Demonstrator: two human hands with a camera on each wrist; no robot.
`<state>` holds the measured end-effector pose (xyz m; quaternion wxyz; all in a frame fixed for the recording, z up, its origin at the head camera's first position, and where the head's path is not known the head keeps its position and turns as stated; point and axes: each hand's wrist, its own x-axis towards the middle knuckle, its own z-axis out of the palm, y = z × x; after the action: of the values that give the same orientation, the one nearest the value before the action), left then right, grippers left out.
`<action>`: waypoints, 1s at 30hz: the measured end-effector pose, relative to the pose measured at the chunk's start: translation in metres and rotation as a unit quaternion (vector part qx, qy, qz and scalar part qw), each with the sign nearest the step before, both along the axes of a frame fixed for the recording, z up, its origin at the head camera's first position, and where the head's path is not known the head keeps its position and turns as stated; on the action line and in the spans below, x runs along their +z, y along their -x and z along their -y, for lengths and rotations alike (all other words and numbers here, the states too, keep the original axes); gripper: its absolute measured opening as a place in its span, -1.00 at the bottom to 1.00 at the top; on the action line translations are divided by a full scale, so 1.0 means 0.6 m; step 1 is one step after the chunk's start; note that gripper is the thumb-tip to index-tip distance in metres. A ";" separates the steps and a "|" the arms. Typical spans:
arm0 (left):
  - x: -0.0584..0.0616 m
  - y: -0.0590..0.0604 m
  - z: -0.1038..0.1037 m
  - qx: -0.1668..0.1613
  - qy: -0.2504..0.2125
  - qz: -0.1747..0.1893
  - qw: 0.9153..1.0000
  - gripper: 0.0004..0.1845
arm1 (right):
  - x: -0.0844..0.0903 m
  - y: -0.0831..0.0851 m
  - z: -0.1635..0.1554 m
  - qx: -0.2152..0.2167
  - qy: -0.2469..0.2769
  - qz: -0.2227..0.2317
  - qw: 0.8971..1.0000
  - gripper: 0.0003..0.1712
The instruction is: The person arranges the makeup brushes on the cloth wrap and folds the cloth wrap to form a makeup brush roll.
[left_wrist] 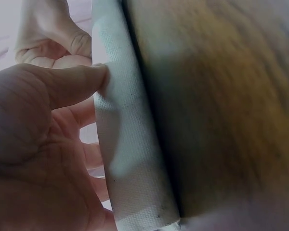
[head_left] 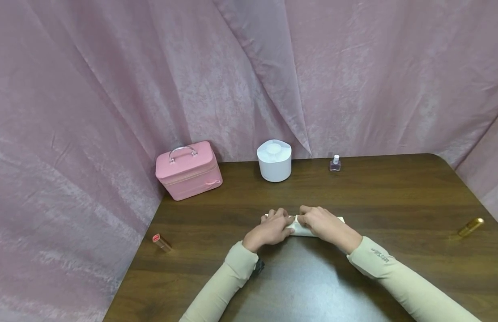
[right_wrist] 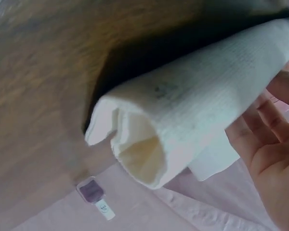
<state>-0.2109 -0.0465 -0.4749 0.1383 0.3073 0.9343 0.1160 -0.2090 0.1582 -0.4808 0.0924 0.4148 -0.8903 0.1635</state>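
White cloth (head_left: 303,229) (rolled) on table

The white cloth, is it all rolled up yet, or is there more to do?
Mostly rolled: the white cloth already forms a tube with an open end. Both hands are on it now, left hand and right hand, fingers curled over it on the table. A loose flap still hangs below, so it looks unfinished.

Dark wood table (head_left: 393,201), pink draped curtain (head_left: 91,89) behind — soft, even light
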 end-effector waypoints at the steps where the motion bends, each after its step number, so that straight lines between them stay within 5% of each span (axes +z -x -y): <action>1: 0.000 0.000 0.000 0.000 0.001 0.000 1.000 -0.54 | 0.001 0.000 -0.001 0.003 0.001 0.005 1.000 -0.63; 7: 0.004 0.001 -0.001 0.009 -0.003 0.008 1.000 -0.55 | 0.013 -0.006 -0.023 -0.007 0.048 0.087 0.995 -0.82; 13: 0.009 0.000 -0.001 0.008 0.009 0.006 1.000 -0.53 | 0.018 -0.014 -0.050 -0.073 0.043 0.148 0.985 -0.83; 22: -0.002 -0.004 -0.003 0.006 0.010 -0.033 0.999 -0.51 | 0.019 -0.022 -0.085 -0.113 0.027 0.221 0.968 -0.53; 30: -0.003 0.017 0.001 0.015 0.000 -0.055 0.998 -0.46 | 0.016 -0.010 -0.091 -0.109 0.027 0.201 0.973 -0.48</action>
<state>-0.2211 -0.0473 -0.4768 0.0855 0.2993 0.9449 0.1008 -0.2027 0.2126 -0.4713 -0.0597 0.2716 -0.9256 0.2566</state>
